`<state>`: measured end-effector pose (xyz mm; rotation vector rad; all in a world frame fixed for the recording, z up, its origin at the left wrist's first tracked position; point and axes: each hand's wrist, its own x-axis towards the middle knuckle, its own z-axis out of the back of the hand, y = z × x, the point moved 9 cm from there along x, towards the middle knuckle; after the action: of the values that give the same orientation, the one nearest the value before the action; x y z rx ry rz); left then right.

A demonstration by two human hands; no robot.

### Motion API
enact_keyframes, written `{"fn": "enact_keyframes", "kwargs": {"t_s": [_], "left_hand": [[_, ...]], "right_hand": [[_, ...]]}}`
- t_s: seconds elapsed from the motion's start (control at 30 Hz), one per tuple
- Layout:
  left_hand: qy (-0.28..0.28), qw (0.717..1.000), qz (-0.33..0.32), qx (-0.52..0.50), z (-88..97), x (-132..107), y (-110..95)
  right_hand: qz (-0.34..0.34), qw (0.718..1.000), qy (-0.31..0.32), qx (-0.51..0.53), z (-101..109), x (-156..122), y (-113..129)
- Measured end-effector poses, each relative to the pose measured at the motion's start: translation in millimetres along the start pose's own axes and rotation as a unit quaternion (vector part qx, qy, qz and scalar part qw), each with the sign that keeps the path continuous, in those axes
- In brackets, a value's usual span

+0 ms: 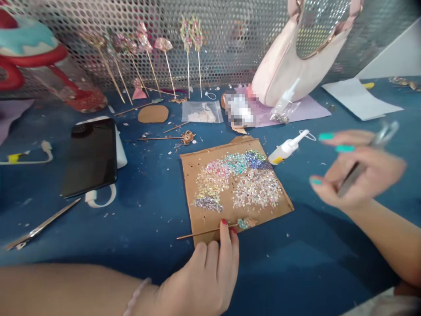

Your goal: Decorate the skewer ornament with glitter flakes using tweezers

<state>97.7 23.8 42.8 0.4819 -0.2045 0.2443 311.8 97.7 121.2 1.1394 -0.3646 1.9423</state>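
Sleeveless forearms, left hand [200, 281] with red-painted nails and thin pale bracelet [136, 296], right hand [358, 175] with turquoise nails

Your setting, a craft workshop: a blue bench [148, 228] littered with scraps, sequins [243, 180] heaped on a cardboard sheet [192, 164], a glue bottle [284, 150] just beside it, decorated sticks [186, 33] leaning against the perforated panel [230, 48] facing you.

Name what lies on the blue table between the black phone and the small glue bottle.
In the head view, a brown cardboard sheet heaped with coloured glitter flakes lies between the phone and the glue bottle.
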Motion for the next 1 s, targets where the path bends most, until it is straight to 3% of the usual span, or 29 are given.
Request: {"fn": "enact_keyframes", "kwargs": {"t_s": [0.07,0.17,0.27,0.43,0.67,0.9,1.0], "left_hand": [[0.000,1.000,-0.005,-0.005,1.5,-1,0],[0.004,1.000,-0.010,-0.010,2.3,-2,0],[0.022,0.999,-0.017,-0.020,0.3,-4,-2],[0.036,0.999,-0.025,-0.030,0.1,-4,-1],[0.033,0.999,-0.019,-0.032,2.4,1,1],[0.025,0.999,-0.011,-0.033,0.2,-3,0],[0.026,0.999,-0.010,-0.030,1.8,-3,1]], "right_hand": [[0.015,0.992,0.106,0.065,-23,-3,21],[0.033,0.969,0.192,0.155,-50,-10,44],[-0.026,0.964,0.201,0.172,-60,-14,37],[-0.148,0.952,0.202,0.177,-59,-25,11],[-0.083,0.933,0.217,0.273,-58,-16,27],[-0.146,0.910,0.322,0.216,-73,-33,23],[-0.119,0.908,0.318,0.244,-73,-32,30]]}}
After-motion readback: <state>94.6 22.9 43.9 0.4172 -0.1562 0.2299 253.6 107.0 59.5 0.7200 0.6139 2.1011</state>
